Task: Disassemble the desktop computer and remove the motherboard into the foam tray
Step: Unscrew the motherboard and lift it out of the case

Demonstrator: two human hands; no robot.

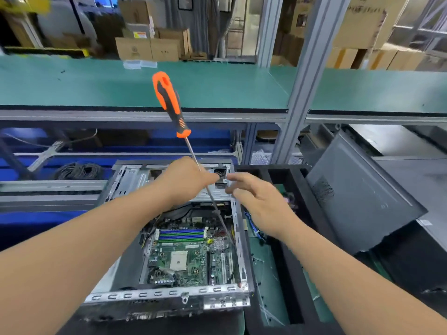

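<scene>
Case (pixel 169 296) lies open on the bench, side panel off; board (pixel 183 257) is still seated inside, nearer the body than both sets of fingers. CPU socket is bare, RAM slots look empty.

Left hand (pixel 186 180) is closed around the shaft of the screwdriver (pixel 169 102), well below the orange handle. The handle sticks up and away above the fingers; the shaft runs down past them and its tip drops into the case at the right edge of the board. Exact tip contact cannot be made out — blurred against cables.

Right hand (pixel 256 197) is held just beside the left, fingers loosely spread and relaxed, nothing gripped. Its fingertips (pixel 229 181) are close to the shaft and to the far right corner of the chassis, apart from both as far as can be seen.

Foam tray (pixel 294 175) sits to the right of the right hand, black walls, with green boards already in its pockets.

Step judged: board screws being worked, or the driver being re-gripped between hands. Board removal not yet done.

Next move likely calls for a proper grip on the handle, the tip seated square in a screw head, and leftover cables near the tip kept clear. A slip there could gouge the board.
</scene>
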